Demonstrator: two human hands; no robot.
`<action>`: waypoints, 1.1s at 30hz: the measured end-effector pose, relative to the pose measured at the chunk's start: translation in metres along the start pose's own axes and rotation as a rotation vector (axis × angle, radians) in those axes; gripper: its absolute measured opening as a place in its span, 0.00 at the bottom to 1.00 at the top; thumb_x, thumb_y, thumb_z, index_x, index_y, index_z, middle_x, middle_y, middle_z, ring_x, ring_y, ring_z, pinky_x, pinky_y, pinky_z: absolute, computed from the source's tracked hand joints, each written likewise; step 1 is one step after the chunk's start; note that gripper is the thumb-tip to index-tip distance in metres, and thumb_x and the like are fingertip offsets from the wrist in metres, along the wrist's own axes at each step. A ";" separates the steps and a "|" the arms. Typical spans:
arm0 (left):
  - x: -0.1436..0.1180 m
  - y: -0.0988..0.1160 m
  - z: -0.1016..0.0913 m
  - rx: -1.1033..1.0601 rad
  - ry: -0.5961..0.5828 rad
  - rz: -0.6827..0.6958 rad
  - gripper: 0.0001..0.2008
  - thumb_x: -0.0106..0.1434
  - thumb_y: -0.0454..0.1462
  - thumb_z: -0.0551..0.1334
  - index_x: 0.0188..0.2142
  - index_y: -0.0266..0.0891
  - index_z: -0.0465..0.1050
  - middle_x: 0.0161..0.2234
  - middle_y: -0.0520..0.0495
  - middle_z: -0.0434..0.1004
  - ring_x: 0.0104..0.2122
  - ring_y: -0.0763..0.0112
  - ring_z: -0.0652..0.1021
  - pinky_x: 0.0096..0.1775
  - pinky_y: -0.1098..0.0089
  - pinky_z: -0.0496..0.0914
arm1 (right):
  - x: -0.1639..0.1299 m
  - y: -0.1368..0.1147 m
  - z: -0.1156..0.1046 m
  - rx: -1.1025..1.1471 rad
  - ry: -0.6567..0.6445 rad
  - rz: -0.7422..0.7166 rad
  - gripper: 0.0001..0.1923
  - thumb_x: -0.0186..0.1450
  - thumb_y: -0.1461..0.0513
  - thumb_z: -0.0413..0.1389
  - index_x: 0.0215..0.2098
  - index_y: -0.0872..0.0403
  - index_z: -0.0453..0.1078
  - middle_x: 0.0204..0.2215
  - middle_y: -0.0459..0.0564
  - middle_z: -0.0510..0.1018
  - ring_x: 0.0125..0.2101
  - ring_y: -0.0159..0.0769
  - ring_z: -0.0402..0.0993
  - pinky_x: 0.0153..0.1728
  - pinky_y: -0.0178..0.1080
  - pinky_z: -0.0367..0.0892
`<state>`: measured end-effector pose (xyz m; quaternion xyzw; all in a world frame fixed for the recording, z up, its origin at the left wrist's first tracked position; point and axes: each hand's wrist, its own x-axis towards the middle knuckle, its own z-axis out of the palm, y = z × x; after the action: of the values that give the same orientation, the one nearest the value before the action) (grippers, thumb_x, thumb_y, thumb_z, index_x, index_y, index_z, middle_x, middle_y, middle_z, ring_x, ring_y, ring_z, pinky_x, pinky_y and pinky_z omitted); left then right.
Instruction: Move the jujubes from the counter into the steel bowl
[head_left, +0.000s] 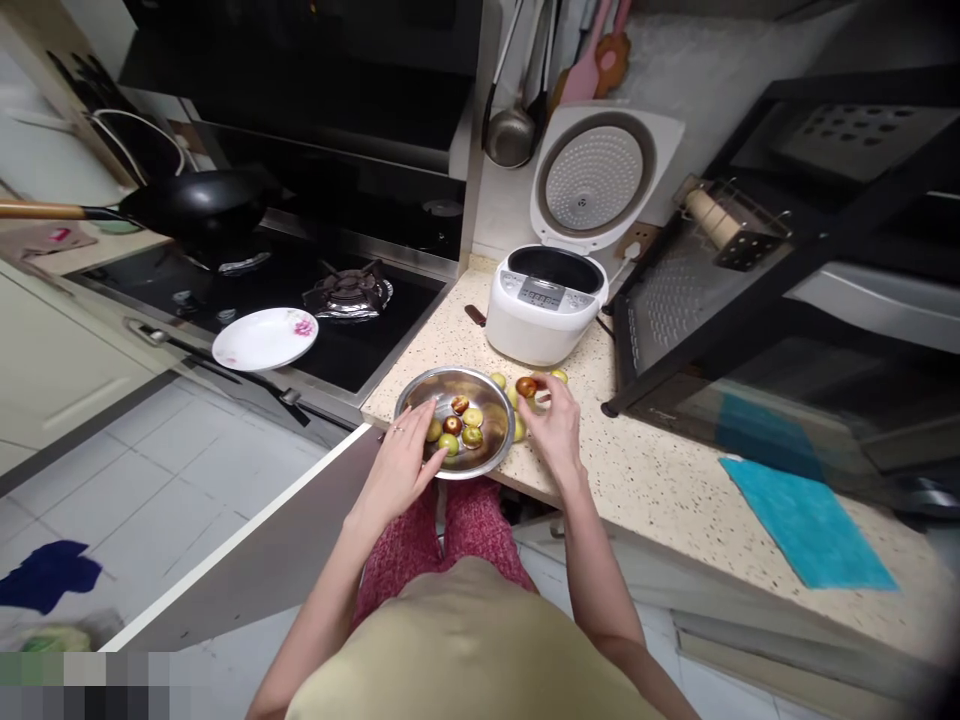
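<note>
The speckled desk (645,460) carries a white rice cooker (517,335). Before it sits the steel bowl (495,430), left of the right hand (555,430). The left hand (401,460) lies partly spread over the bowl's opposite rim; whether it grips, I cannot tell. The right hand's thumb and fingers pinch a brown fruit (526,387), roundish, just outside the near rim. Cooker-panel lettering (543,293) is too small to read

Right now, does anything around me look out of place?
Yes: a dark blue cloth lies on the tiled floor, an odd spot, and the metal bowl appears to jut past the countertop edge, looking precarious.
</note>
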<state>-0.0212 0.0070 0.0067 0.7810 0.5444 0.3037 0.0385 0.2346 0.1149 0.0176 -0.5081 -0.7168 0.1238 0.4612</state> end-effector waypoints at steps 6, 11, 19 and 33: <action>0.000 0.000 0.000 -0.011 -0.001 -0.013 0.38 0.77 0.48 0.53 0.77 0.41 0.34 0.73 0.30 0.58 0.70 0.47 0.64 0.67 0.43 0.63 | 0.004 -0.055 0.039 0.134 -0.381 -0.149 0.15 0.65 0.65 0.60 0.50 0.52 0.72 0.48 0.53 0.81 0.49 0.44 0.77 0.54 0.47 0.71; 0.000 0.000 -0.001 -0.029 -0.001 -0.015 0.39 0.77 0.48 0.53 0.77 0.42 0.32 0.74 0.31 0.55 0.71 0.48 0.63 0.67 0.45 0.63 | 0.013 -0.071 0.063 -0.064 -0.572 -0.169 0.11 0.63 0.67 0.62 0.44 0.54 0.74 0.42 0.52 0.81 0.43 0.42 0.76 0.46 0.40 0.69; 0.000 0.001 -0.001 -0.023 0.009 -0.020 0.40 0.77 0.48 0.54 0.77 0.42 0.31 0.74 0.30 0.54 0.71 0.47 0.63 0.67 0.44 0.63 | 0.021 -0.081 0.067 -0.297 -0.659 -0.202 0.09 0.66 0.66 0.61 0.45 0.56 0.75 0.41 0.55 0.82 0.43 0.43 0.77 0.43 0.40 0.67; -0.001 -0.005 0.006 -0.028 0.042 -0.001 0.39 0.77 0.48 0.54 0.77 0.43 0.34 0.74 0.31 0.55 0.71 0.46 0.64 0.67 0.42 0.63 | 0.016 -0.057 0.057 -0.082 -0.415 -0.107 0.06 0.70 0.63 0.61 0.44 0.53 0.78 0.42 0.52 0.84 0.44 0.41 0.78 0.48 0.41 0.70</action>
<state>-0.0230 0.0099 -0.0005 0.7736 0.5411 0.3275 0.0380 0.1542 0.1193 0.0323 -0.4514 -0.8267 0.1717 0.2885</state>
